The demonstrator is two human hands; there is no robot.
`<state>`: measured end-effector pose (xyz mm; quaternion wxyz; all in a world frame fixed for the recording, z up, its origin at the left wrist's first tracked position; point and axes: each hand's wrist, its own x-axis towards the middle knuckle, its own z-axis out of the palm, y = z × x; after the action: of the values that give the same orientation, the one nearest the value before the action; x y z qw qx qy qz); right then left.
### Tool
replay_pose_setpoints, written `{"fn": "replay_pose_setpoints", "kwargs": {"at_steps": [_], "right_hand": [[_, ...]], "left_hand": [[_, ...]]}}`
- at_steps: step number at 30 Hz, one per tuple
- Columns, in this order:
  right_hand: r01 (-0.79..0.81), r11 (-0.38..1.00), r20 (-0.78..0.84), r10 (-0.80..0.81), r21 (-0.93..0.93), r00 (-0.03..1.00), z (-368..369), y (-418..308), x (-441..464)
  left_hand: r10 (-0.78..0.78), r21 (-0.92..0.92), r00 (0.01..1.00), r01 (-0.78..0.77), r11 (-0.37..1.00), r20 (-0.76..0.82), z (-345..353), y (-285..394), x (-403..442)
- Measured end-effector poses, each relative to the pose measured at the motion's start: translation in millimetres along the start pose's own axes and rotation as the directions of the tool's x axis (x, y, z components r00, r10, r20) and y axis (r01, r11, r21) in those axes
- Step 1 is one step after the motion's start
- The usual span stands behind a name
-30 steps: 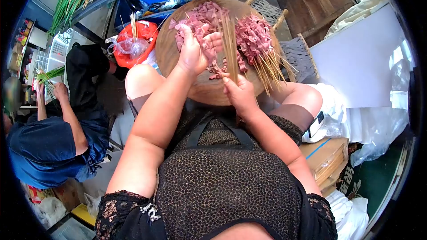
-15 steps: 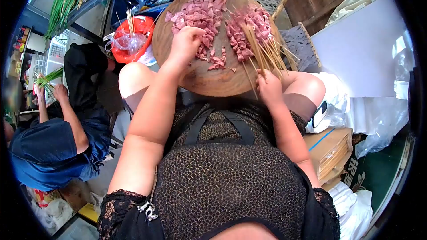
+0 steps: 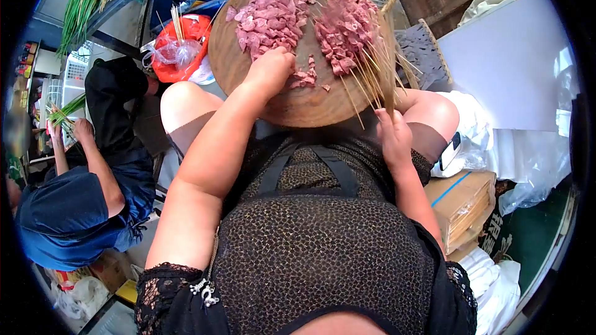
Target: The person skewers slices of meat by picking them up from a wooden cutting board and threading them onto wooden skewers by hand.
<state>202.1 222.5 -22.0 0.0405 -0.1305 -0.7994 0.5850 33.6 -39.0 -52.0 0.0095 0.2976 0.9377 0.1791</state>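
A round wooden board [image 3: 298, 108] rests across my knees. On its left half lies a heap of cut raw meat pieces [image 3: 273, 15]. My left hand [image 3: 271, 69] is at the heap's lower edge, fingers curled together; what they grip is hidden. Beside those fingers are a few loose meat scraps [image 3: 305, 76]. On the board's right are skewers threaded with meat [image 3: 347, 31], their bare stick ends pointing towards me. My right hand [image 3: 395, 136], at the board's lower right edge, is closed around thin bamboo skewers [image 3: 387, 77], which are blurred and stand up past the rim.
Left of the board, a red plastic bag [image 3: 180, 49] holds more sticks. A woven chair [image 3: 425, 49] is at the right, near a white panel [image 3: 509, 62]. A phone [image 3: 450, 151] lies by my right knee above a cardboard stack [image 3: 462, 208]. Another person [image 3: 81, 205] handles green stalks at left.
My left hand has moved down and right to the heap's lower edge. My right hand has shifted right and down with the skewers, which now stand more upright.
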Motion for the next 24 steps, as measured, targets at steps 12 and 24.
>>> {"fn": "replay_pose_setpoints", "kwargs": {"at_steps": [12, 24], "right_hand": [[-0.35, 0.917, 0.462, 0.231, 0.19, 0.856, 54.6, -28.5, 32.3], [-0.419, 0.84, 0.428, 0.257, 0.345, 0.867, 54.2, -25.5, 22.6]], "left_hand": [[-0.471, -0.962, 0.871, 0.011, -0.274, 0.144, -31.6, -8.3, 2.4], [-0.494, -0.842, 0.862, -0.18, -0.508, 0.114, -35.4, -12.1, 3.6]]}}
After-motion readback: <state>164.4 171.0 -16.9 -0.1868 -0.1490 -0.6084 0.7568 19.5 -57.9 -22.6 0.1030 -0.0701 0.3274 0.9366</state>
